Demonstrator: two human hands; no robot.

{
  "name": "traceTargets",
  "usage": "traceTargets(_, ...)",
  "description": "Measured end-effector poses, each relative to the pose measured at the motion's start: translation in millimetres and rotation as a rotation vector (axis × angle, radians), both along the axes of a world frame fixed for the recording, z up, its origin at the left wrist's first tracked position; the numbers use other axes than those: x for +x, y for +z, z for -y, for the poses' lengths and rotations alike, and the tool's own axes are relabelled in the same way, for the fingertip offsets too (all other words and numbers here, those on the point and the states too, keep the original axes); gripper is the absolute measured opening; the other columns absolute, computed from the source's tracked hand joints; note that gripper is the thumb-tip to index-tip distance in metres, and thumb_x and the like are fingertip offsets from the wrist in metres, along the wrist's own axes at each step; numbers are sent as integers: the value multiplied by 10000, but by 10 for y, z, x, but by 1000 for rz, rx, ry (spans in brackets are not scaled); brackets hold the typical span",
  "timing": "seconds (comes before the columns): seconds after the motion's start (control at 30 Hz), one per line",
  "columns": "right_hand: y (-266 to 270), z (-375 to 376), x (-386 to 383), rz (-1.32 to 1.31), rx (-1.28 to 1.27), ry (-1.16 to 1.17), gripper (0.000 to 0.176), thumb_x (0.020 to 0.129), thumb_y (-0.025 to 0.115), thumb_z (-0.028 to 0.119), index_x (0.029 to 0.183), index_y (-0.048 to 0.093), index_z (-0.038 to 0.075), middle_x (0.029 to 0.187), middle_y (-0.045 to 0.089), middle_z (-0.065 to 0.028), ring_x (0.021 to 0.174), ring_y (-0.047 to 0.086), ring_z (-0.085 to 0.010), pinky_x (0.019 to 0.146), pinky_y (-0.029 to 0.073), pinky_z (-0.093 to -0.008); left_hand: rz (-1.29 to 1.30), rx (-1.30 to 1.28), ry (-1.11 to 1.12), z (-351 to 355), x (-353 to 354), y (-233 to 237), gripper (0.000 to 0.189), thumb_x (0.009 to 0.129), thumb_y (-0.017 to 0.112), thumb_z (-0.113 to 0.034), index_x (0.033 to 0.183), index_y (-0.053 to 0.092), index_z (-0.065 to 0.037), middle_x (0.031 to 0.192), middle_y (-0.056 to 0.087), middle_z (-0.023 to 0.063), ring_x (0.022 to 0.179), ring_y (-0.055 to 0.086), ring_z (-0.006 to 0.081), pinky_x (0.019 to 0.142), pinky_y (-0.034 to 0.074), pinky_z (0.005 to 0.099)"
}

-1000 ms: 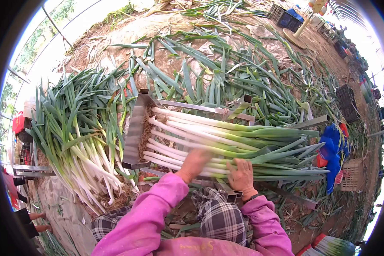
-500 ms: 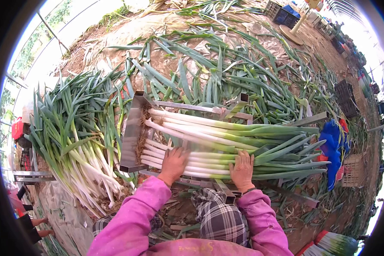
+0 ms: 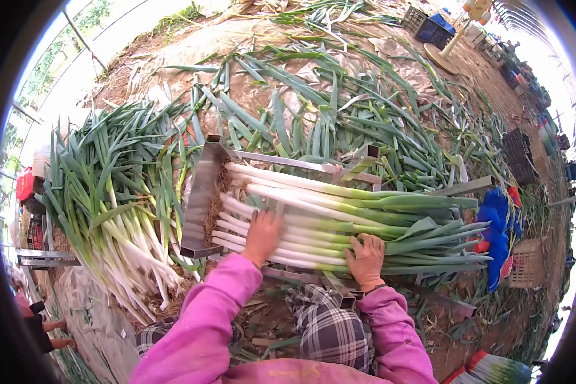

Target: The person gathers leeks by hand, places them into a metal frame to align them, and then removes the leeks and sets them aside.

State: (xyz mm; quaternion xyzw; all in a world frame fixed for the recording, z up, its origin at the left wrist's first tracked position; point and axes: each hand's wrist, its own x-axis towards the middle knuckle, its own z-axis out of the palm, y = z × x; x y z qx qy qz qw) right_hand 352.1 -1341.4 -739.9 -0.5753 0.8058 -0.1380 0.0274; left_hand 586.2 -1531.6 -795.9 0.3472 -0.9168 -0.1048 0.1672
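A row of leeks (image 3: 313, 206) lies across a metal frame (image 3: 198, 211), their root ends near its upright plate at the left and green leaves toward the right. My left hand (image 3: 264, 237) rests on the white stalks, fingers spread and slightly blurred. Over the lower stalks, where white turns green, lies my right hand (image 3: 366, 259), palm down with its fingers apart. Both hands touch the leeks without wrapping round them. A large pile of loose leeks (image 3: 118, 205) is left of the frame.
Loose leaves (image 3: 365, 115) litter the ground beyond the frame. At the right are a blue cloth (image 3: 494, 224), a dark crate (image 3: 520, 157) and a beige crate (image 3: 527, 264). Bundled leeks (image 3: 496, 368) lie at the lower right. Another person's arm (image 3: 54, 326) shows at the left edge.
My left hand has moved slightly up over the white stalks. My right hand has shifted slightly down, and one upper stalk in the row lies differently.
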Motion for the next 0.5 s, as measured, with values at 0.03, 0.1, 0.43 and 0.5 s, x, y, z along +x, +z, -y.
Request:
traceTargets(0.03, 51, 26, -24, 15, 56, 5, 419, 734, 727, 257, 1126, 644, 134, 1195, 542, -93, 1152, 480, -290, 976, 361, -443, -35, -5, 12, -84, 49, 6, 341, 829, 642, -229, 1139, 601, -92, 1233, 553, 149, 1215, 472, 364, 1004, 382, 565)
traceTargets(0.1, 35, 145, -53, -135, -37, -54, 465, 742, 723, 264, 1174, 617, 125, 1241, 534, -96, 1194, 464, -291, 975, 356, -440, -59, 34, 8, -161, 135, 42, 345, 835, 635, -229, 1149, 599, -91, 1251, 548, 151, 1233, 463, 371, 1018, 372, 565)
traceTargets(0.43, -313, 73, 37, -239, -60, -96, 464, 788, 679, 311, 1196, 607, 103, 1262, 544, -48, 1210, 472, -233, 965, 335, -437, 7, -85, -207, 221, -444, 345, 180, 791, 586, -157, 949, 664, -121, 994, 605, 85, 978, 588, 256, 862, 425, 414)
traceTargets(0.5, -306, 86, 42, -259, -84, -92, 459, 787, 675, 304, 1193, 608, 102, 1243, 551, -45, 1203, 475, -232, 964, 337, -434, 74, -94, -228, 251, -624, 356, 150, 781, 571, -159, 890, 671, -137, 915, 585, 81, 940, 587, 251, 827, 425, 396)
